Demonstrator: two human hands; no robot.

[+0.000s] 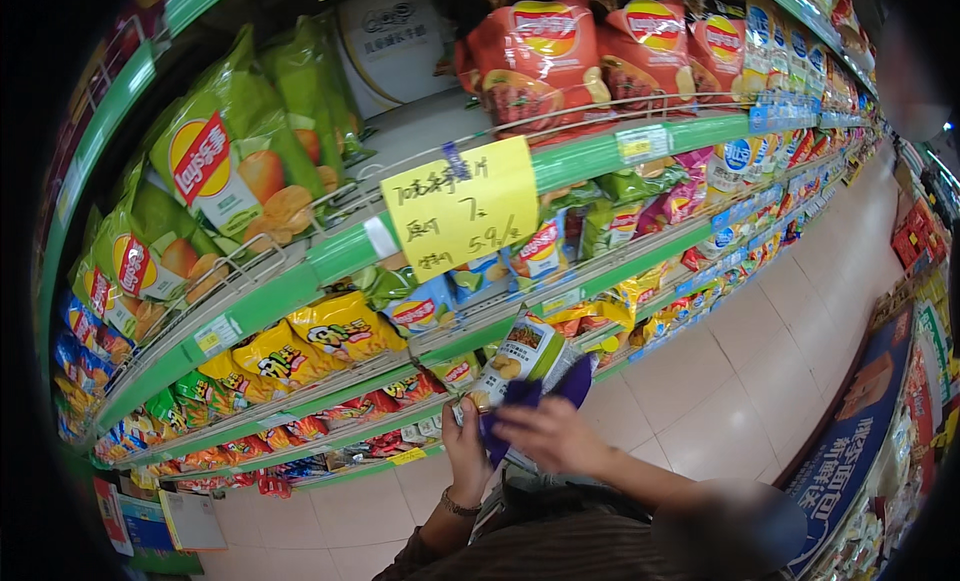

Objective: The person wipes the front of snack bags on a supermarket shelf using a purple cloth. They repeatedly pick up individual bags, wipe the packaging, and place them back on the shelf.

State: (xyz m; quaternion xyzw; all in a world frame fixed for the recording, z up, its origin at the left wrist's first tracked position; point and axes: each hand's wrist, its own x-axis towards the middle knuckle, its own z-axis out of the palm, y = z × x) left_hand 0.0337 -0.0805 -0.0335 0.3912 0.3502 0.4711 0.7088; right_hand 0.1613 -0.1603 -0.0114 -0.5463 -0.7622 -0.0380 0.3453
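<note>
My left hand (466, 449), with a bracelet at the wrist, grips a snack bag (528, 349) by its near left edge. The bag is white and green with a silvery side and is held tilted in front of the shelves. Over its near part lies a dark purple cloth (573, 383). My right hand (548, 429) presses on this cloth, its fingers bent and slightly smeared by motion. The cloth and the fingers hide the lower part of the bag.
Shelves with green edges (590, 159) curve around ahead, with wire guards along the front. They hold green chip bags (225, 171), red chip bags (545, 61) and yellow snack bags (345, 331). A yellow handwritten sign (460, 206) hangs forward. A blue display stand (850, 431) is at right.
</note>
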